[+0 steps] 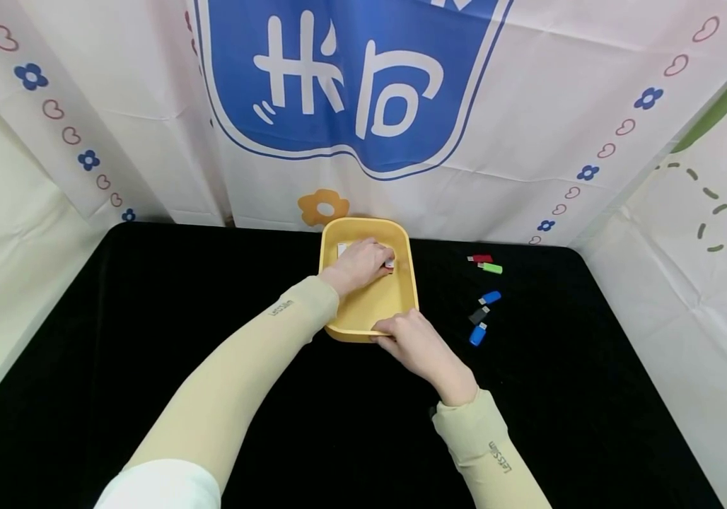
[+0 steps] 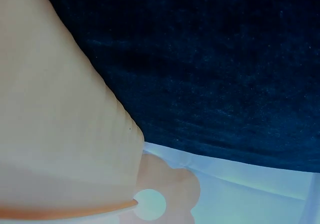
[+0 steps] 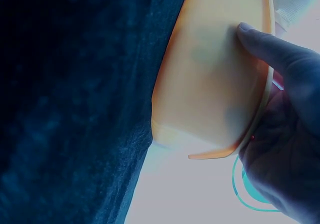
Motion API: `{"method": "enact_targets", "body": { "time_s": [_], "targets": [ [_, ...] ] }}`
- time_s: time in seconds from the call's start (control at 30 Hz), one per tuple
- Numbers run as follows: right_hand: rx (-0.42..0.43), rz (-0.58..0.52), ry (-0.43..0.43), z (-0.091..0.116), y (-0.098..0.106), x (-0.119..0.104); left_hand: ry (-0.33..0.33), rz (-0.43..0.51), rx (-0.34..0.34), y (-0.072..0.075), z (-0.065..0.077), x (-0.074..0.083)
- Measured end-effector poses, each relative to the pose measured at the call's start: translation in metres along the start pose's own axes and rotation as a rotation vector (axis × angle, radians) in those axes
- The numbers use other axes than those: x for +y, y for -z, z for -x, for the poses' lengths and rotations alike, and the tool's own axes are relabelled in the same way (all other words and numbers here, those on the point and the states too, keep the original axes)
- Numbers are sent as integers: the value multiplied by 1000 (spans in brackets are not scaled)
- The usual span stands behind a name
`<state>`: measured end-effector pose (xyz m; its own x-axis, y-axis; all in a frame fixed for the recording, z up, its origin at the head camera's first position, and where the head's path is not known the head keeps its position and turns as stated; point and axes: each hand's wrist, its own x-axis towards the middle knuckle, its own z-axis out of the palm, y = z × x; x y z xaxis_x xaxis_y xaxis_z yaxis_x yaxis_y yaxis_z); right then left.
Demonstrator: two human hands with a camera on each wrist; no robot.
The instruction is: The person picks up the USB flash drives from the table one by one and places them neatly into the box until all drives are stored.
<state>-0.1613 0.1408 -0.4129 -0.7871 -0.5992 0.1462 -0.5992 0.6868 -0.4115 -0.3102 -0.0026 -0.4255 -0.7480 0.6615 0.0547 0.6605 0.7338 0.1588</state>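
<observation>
A yellow plastic bin (image 1: pixel 373 307) stands at the back middle of the black table. My left hand (image 1: pixel 360 263) reaches inside it, thumb and fingers about a small white and red item (image 1: pixel 390 266), mostly hidden under the hand. A bit of white (image 1: pixel 341 249) also shows at the hand's far left side. With my right hand (image 1: pixel 411 339) I grip the bin's near right corner. In the right wrist view its thumb (image 3: pixel 270 47) presses the outer wall while the fingers go over the rim. The left wrist view shows only the bin's outer side (image 2: pixel 70 109).
To the right of the bin lie several USB flash drives: a red one (image 1: pixel 481 259), a green one (image 1: pixel 492 268), a black one (image 1: pixel 479 315), one blue (image 1: pixel 490 297) and another blue (image 1: pixel 478 334). A printed white curtain (image 1: pixel 510 198) hangs behind the table's back edge.
</observation>
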Motion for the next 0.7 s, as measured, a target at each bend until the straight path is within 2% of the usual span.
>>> {"method": "enact_targets", "body": {
  "time_s": [0.47,0.7],
  "targets": [
    [-8,-13,-5,0,1,0,11,-26,-29,-1,-1,0],
    [-16,-26,-9,0,1,0,12,-9,-1,3,-1,0]
  ]
}}
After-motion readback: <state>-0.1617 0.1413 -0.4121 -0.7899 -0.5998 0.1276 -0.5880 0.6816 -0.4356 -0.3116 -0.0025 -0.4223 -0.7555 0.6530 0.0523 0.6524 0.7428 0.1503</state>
